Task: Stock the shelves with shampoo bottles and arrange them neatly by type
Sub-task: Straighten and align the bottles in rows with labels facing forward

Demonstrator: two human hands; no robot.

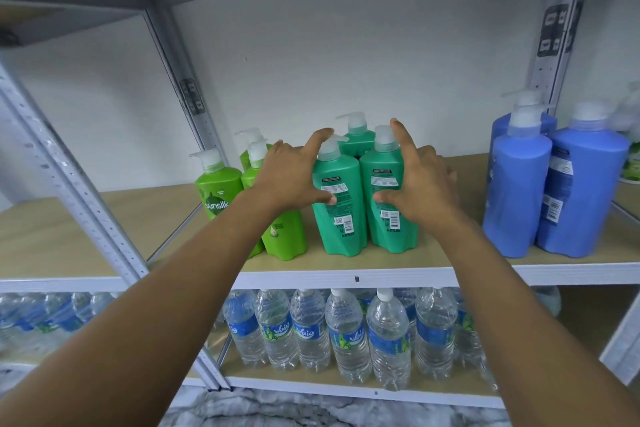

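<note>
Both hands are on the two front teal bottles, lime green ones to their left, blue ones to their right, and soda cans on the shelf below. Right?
Not quite: the head view shows water bottles on the shelf below, not soda cans. The rest holds: the left hand and right hand are on the two front teal bottles, lime green bottles to their left, blue bottles to their right.

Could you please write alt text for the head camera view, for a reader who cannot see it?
Two hands, left hand and right hand, flank teal shampoo bottles on a shelf, between lime green bottles and blue bottles.
</note>
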